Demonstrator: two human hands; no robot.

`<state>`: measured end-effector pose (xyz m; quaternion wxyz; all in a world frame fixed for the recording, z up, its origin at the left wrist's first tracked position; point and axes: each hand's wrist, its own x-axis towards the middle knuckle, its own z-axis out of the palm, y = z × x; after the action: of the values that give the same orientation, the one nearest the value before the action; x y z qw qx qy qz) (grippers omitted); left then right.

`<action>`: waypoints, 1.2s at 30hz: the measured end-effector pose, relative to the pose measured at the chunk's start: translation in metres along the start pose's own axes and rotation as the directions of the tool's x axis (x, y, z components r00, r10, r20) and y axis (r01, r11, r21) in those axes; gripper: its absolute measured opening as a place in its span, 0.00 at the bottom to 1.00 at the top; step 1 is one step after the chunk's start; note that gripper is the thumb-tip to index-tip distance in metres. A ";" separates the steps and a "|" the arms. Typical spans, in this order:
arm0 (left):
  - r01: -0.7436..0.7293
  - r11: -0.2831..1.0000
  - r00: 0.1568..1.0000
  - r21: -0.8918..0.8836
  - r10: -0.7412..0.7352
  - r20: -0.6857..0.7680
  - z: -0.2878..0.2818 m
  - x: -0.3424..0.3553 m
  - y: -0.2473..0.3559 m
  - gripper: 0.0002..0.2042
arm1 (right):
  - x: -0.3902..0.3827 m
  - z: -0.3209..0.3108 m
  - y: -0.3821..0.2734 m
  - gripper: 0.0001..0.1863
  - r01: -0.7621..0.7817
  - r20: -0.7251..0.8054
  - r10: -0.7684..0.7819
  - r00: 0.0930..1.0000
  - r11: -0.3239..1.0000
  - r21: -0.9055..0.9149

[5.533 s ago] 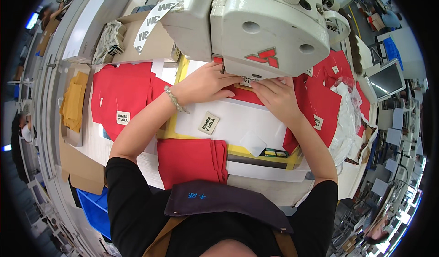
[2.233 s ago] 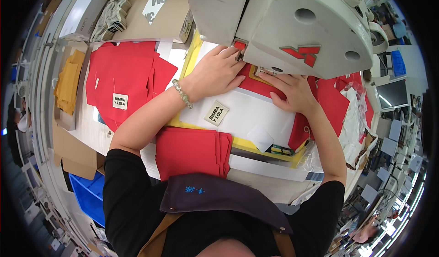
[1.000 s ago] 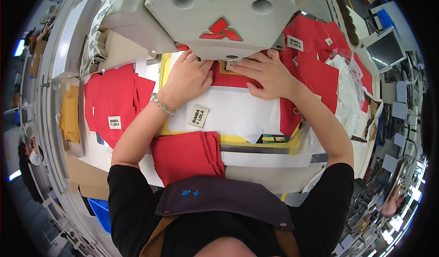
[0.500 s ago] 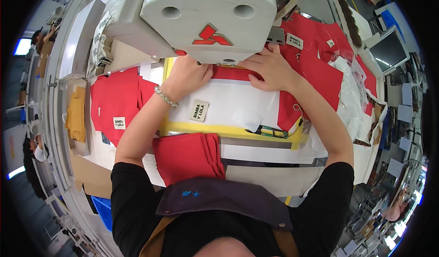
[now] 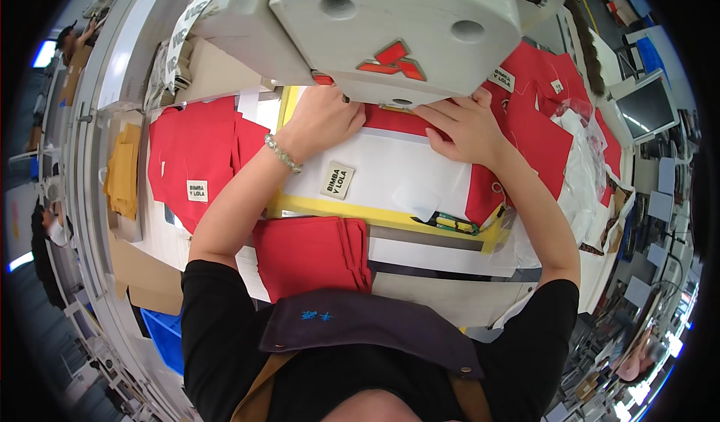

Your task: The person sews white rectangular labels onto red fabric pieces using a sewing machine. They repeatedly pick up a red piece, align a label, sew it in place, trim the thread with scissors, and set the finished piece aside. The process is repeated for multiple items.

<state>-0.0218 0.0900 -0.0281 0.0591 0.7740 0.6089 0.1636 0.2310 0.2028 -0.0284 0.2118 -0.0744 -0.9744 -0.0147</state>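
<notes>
My left hand (image 5: 326, 122) is under the front of a white machine head (image 5: 397, 32), on red fabric (image 5: 394, 122); its fingers bend out of sight beneath the head. My right hand (image 5: 465, 129) lies on the same fabric to the right, thumb apart and fingers spread, tips at the head's lower edge. The fabric crosses a white sheet (image 5: 397, 167) with a yellow border (image 5: 315, 206). A loose cream label (image 5: 337, 180) lies below my hands. Nearer me is a stack of red pieces (image 5: 307, 257), and a small green tool (image 5: 457, 225) lies by the border.
Red pieces with labels sit left (image 5: 199, 152) and right (image 5: 532, 144), the latter beside crumpled plastic (image 5: 570, 174). A narrow box (image 5: 139, 159) holds yellow pieces; cardboard (image 5: 146, 276) and a blue bin (image 5: 157, 332) are lower left. Other people (image 5: 56, 223) appear at the rim.
Compared with earlier, my left fingers have drawn leftward and curled out of view under the head. The label patch seen under the head is now hidden. The whole view has shifted as my head moved.
</notes>
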 end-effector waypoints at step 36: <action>-0.344 0.932 0.938 -0.116 0.346 -0.003 -0.017 -0.001 -0.016 0.12 | 0.009 -0.004 -0.030 0.12 -0.079 0.041 0.072 0.997 0.981 0.179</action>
<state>-0.0422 0.0913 -0.0169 0.0790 0.8655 0.4527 0.1994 0.2198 0.1740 -0.0209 0.2015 -0.0920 -0.9716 0.0829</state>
